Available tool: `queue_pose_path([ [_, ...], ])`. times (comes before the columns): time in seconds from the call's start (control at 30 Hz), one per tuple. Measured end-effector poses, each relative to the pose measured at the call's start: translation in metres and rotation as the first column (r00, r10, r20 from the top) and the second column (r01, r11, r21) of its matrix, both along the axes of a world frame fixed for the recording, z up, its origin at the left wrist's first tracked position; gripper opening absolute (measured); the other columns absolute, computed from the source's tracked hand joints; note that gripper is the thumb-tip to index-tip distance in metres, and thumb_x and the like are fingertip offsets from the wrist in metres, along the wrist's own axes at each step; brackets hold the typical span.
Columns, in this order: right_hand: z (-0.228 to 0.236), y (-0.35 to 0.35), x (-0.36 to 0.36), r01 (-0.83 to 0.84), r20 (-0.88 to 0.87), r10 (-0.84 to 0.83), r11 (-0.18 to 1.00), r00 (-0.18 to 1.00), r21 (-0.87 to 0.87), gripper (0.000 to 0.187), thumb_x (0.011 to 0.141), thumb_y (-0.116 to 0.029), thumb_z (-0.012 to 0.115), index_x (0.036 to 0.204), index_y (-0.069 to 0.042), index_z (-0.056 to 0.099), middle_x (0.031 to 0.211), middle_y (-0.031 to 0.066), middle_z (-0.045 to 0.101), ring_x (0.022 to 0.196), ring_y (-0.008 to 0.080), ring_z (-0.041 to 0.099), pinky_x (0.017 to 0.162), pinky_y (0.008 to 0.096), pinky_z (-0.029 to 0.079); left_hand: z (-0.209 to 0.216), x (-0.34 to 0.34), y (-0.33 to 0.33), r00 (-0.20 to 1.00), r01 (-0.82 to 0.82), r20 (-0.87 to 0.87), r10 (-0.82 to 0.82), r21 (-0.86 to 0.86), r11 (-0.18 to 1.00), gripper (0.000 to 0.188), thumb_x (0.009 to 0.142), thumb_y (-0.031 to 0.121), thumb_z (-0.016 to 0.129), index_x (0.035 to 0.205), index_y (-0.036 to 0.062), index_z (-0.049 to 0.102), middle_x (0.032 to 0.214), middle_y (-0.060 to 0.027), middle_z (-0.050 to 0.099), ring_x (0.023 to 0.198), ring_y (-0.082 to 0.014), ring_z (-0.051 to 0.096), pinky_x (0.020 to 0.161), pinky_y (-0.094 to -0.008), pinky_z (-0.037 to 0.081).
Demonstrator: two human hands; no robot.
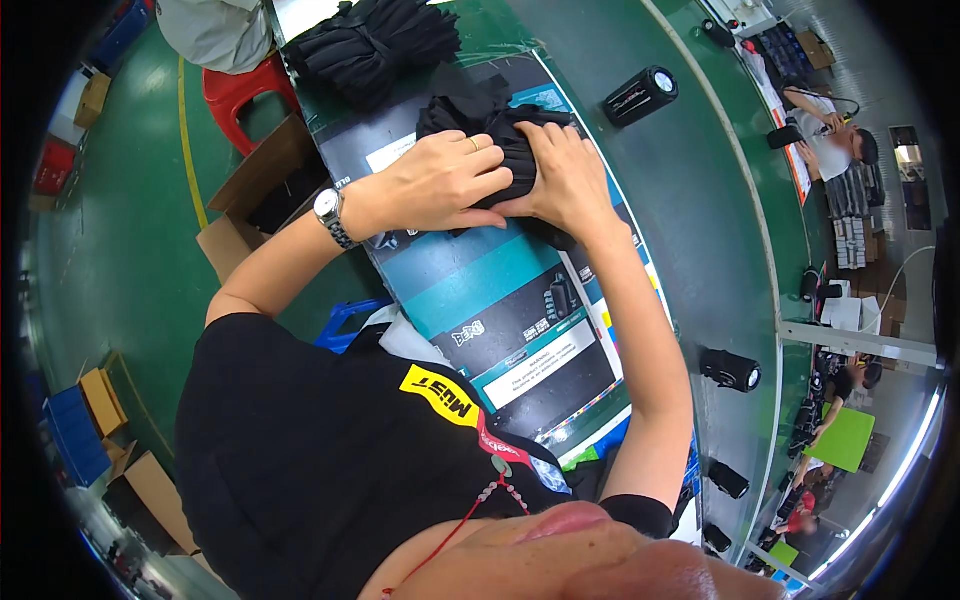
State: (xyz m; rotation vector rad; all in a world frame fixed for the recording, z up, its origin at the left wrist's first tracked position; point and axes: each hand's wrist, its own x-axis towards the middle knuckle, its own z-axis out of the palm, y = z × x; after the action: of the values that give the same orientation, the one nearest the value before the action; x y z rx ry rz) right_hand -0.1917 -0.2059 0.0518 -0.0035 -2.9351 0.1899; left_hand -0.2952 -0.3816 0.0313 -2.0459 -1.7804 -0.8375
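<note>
A gathered bundle of thin black cloth-like pieces (517, 160) lies on the printed sheets (450, 270) covering the table, its folds running side by side. My left hand (447, 182), with a ring and a wristwatch, presses against its near left side with curled fingers. On the opposite side my right hand (567, 178) wraps round the bundle, thumb toward the left hand. Both hands are closed on it, and part of the bundle is hidden under the fingers. Farther back, a larger black bundle (375, 48), drawn in at the middle, rests on the table.
Black cylindrical speakers (641, 96) stand on the green surface (640, 215) to the right, another speaker (730, 369) nearer me. At left are a red stool (250, 95) and an open cardboard box (262, 190). Other people work at the far right.
</note>
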Motion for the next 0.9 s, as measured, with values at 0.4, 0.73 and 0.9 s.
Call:
queue_pose_path([
  [0.4,-0.002,0.007,0.032,0.02,-0.005,-0.021,0.995,1.0,-0.094,0.09,0.043,-0.048,0.088,0.113,0.0,0.059,0.096,0.0118,0.062,0.095,0.0258,0.057,0.081,0.0361,0.038,-0.018,-0.006,-0.023,0.999,-0.031,-0.015,0.031,-0.019,0.999,0.039,0.071,0.037,0.075,0.079,0.0076,0.051,0.079,-0.0056,0.048,0.075,-0.0217,0.054,0.063,-0.0314,0.044],
  [0.73,-0.019,0.021,0.042,-0.025,-0.086,0.006,0.973,0.996,-0.229,0.079,0.048,-0.04,0.088,0.114,-0.007,0.06,0.093,0.0072,0.06,0.092,0.0241,0.056,0.076,0.0351,0.038,-0.043,-0.003,-0.043,0.997,0.025,-0.071,-0.028,-0.04,0.999,0.034,0.07,0.029,0.078,0.076,0.0083,0.052,0.076,-0.0039,0.048,0.072,-0.0189,0.053,0.061,-0.0306,0.043],
  [0.9,-0.022,0.02,0.048,-0.046,-0.113,0.016,0.962,0.994,-0.268,0.075,0.049,-0.037,0.089,0.113,-0.008,0.061,0.091,0.0065,0.059,0.092,0.0237,0.056,0.076,0.0353,0.038,-0.056,-0.014,-0.049,0.991,-0.042,-0.129,0.031,-0.08,0.996,0.027,0.074,0.022,0.074,0.074,0.0093,0.05,0.075,-0.0029,0.05,0.073,-0.0172,0.054,0.062,-0.0309,0.043],
])
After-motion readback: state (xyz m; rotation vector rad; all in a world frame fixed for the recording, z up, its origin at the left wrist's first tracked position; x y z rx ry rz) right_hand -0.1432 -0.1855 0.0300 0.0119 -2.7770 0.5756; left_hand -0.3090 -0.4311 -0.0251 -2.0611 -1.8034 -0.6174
